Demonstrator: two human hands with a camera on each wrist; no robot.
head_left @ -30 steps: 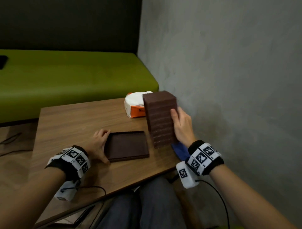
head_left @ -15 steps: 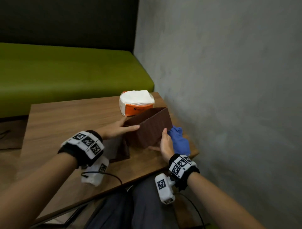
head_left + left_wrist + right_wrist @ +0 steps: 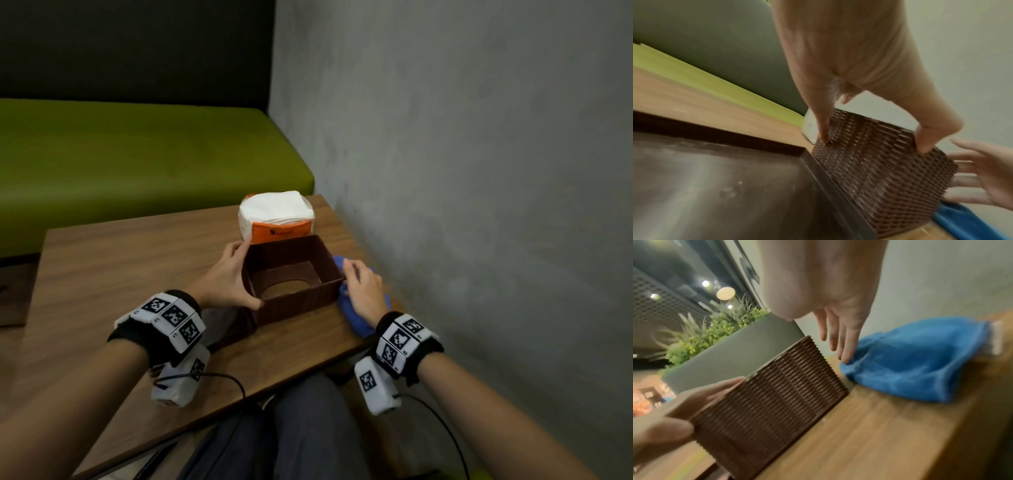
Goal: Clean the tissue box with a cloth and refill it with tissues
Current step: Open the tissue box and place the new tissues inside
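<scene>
The brown ribbed tissue box [image 3: 298,301] stands on the table with its open side up and an oval hole in its floor. My left hand [image 3: 236,274] grips its left wall, index finger [image 3: 822,126] on the side and thumb [image 3: 925,139] at the near corner. My right hand [image 3: 363,287] is off the box just to its right, with fingers [image 3: 838,337] straight and tips at the blue cloth [image 3: 910,360]. The cloth [image 3: 358,325] lies crumpled by the wall. A white and orange tissue pack [image 3: 277,212] sits right behind the box.
The box's flat brown lid [image 3: 239,325] lies on the wooden table [image 3: 120,267] under my left wrist. A grey wall [image 3: 479,171] runs close along the table's right edge. A green bench [image 3: 137,154] stands behind. My knees are below the near edge.
The box, held on end in my right hand, has been turned open side up and set down. My left hand left the lid and took the box; my right hand let go.
</scene>
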